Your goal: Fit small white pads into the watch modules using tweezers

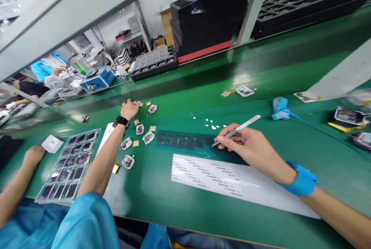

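Note:
My right hand (pixel 246 144) is closed around slim silver tweezers (pixel 243 126), their point touching a dark green strip (pixel 162 146) that bears rows of black adhesive pieces (pixel 185 140). My left hand (pixel 130 109), with a black watch on the wrist, reaches to the far side of the bench, fingers apart, beside a small yellow-edged battery (pixel 141 104). What lies under its fingertips is partly hidden. Several opened watch casings (pixel 148 137) with yellow-edged batteries (pixel 135 143) attached lie nearer. A printed white backing sheet (pixel 208 175) lies below the strip.
White scraps (pixel 213 127) lie past the strip. At left, a co-worker's hand (pixel 34 155) is by a white card (pixel 52 144) and a clear tray (pixel 65 171) of dark screens. Black trays (pixel 211 17) are stacked behind; a blue strap (pixel 280 109) and more casings (pixel 349 116) lie right.

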Demonstrator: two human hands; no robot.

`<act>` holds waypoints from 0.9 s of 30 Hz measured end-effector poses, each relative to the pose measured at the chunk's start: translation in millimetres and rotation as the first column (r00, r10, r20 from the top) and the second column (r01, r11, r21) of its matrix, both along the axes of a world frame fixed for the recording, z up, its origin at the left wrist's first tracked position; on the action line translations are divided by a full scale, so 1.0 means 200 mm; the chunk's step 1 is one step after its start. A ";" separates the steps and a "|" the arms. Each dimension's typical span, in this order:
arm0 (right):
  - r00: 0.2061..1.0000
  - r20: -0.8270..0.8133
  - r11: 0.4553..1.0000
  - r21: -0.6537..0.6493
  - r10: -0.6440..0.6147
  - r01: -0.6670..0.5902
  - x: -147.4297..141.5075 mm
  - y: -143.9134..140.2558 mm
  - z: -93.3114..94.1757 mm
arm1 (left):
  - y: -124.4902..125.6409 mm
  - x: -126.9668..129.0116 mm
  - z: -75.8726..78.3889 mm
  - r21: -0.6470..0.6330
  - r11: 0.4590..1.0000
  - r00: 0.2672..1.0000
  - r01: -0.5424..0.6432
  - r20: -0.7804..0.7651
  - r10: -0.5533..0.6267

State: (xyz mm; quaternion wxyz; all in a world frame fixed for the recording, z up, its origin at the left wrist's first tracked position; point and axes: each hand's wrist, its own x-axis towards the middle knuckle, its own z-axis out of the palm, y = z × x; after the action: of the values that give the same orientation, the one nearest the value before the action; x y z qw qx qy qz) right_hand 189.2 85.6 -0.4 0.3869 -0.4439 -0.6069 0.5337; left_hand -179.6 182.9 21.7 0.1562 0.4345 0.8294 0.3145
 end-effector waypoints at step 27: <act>0.984 0.177 0.951 0.305 -0.017 -0.039 0.00 0.03 0.12 | -0.60 0.61 0.07 0.320 0.926 0.406 0.202 0.833 -0.377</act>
State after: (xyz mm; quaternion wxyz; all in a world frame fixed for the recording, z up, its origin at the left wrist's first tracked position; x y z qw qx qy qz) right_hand 189.1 91.3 23.8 0.3926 -0.4208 -0.7171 0.3931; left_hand -57.9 63.3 36.4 0.5769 0.3569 0.5091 0.5297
